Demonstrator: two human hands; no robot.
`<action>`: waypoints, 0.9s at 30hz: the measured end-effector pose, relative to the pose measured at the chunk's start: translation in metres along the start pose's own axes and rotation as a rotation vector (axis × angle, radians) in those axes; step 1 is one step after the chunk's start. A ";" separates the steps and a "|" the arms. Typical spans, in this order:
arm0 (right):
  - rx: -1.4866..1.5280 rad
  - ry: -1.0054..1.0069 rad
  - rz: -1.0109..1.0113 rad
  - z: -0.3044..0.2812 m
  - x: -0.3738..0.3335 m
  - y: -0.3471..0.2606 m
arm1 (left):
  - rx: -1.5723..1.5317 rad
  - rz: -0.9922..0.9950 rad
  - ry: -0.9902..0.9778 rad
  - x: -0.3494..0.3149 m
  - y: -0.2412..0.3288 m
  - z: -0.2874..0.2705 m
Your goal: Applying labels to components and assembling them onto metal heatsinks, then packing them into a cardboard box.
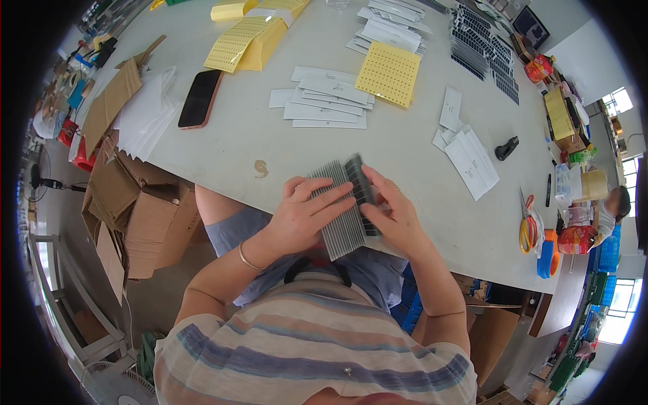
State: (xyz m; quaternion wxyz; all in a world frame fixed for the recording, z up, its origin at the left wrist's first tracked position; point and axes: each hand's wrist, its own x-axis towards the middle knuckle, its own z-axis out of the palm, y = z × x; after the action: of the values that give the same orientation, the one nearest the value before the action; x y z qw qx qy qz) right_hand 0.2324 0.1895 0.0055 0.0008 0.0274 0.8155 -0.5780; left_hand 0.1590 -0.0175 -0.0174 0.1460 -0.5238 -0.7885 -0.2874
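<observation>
At the table's near edge, a fanned stack of thin grey-edged cards point(343, 233) stands tilted in front of me. My left hand point(307, 209) lies across its upper side, fingers stretched over the edges and pressing the stack. On the stack's right side, my right hand point(397, 212) grips a dark strip point(358, 177) with a grid of black patches between thumb and fingers. The strip is slightly smeared by motion and leans against the stack. Whether it is one piece or several together I cannot tell.
Beyond my hands lie white printed slips point(327, 101) and a yellow sticker sheet point(388, 74). A phone point(200, 99) lies left; more white slips point(472, 162), a black clip-like object point(506, 148) and scissors point(528, 229) lie right. Dark gridded strips point(472, 44) sit far right. Cardboard boxes point(158, 226) stand below left.
</observation>
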 end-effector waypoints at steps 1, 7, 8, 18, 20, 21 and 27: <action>0.003 -0.005 -0.002 -0.002 0.001 0.007 | 0.004 -0.004 -0.001 0.000 0.000 0.000; -0.431 0.011 -0.099 0.006 -0.002 -0.006 | -0.007 -0.002 0.045 0.000 0.001 0.002; -0.430 0.008 -0.100 0.007 -0.001 -0.008 | -0.041 -0.008 0.080 -0.001 0.000 0.003; -0.377 -0.026 -0.051 0.005 0.001 -0.006 | -0.058 0.007 0.134 -0.005 -0.003 0.008; -0.382 -0.026 -0.057 0.005 0.001 -0.005 | -0.059 0.004 0.132 -0.004 -0.002 0.006; -0.381 -0.020 -0.063 0.005 0.001 -0.006 | -0.060 0.003 0.129 -0.004 -0.001 0.006; -0.375 -0.005 -0.097 0.005 0.000 -0.002 | -0.058 0.004 0.144 -0.007 -0.003 0.009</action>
State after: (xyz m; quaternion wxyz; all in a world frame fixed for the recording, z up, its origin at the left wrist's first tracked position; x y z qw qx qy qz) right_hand 0.2317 0.1838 0.0057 -0.0198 -0.0140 0.9093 -0.4154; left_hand 0.1600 -0.0176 -0.0290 0.1876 -0.5073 -0.7664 -0.3466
